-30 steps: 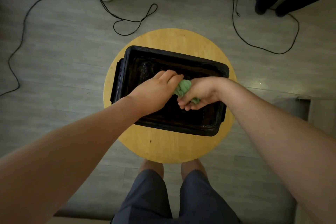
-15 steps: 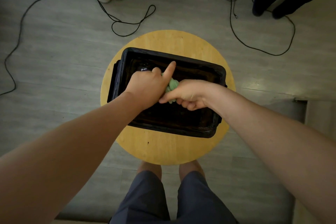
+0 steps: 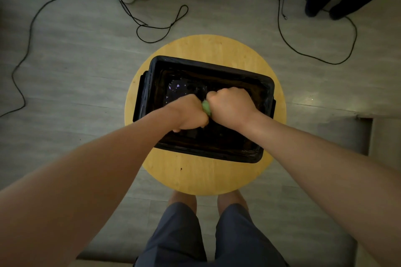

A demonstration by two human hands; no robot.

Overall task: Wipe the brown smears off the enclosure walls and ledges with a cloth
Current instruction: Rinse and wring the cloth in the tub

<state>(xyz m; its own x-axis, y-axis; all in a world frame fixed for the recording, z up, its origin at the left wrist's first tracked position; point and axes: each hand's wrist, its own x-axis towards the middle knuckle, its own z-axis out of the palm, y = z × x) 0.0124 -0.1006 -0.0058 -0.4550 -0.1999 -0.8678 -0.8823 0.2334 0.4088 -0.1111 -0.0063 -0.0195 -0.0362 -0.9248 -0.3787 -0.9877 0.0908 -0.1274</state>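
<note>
Head view: the enclosure [image 3: 213,67] sits on the round table [image 3: 195,176], and both hands are held over its interior. The left hand [image 3: 188,114] and the right hand [image 3: 230,103] are knuckle to knuckle, each with fingers curled into a tight fist around the cloth [image 3: 206,108]. Only a narrow green strip of the cloth shows between the two fists; the remainder is hidden inside them. One second ago the grip was looser and a larger bunch of cloth was exposed. Half a second ago the left index finger was extended; it is now folded in with the others. The fists also stand rotated against each other, which suggests that the cloth is being twisted or wrung, not applied to a surface. The cloth appears clear of the walls and ledges, so no wiping is in progress at this moment. Bright glints [image 3: 176,89] show on the enclosure floor, probably moisture. Brown smears cannot be distinguished in the dark interior, so remaining work cannot be assessed.
</note>
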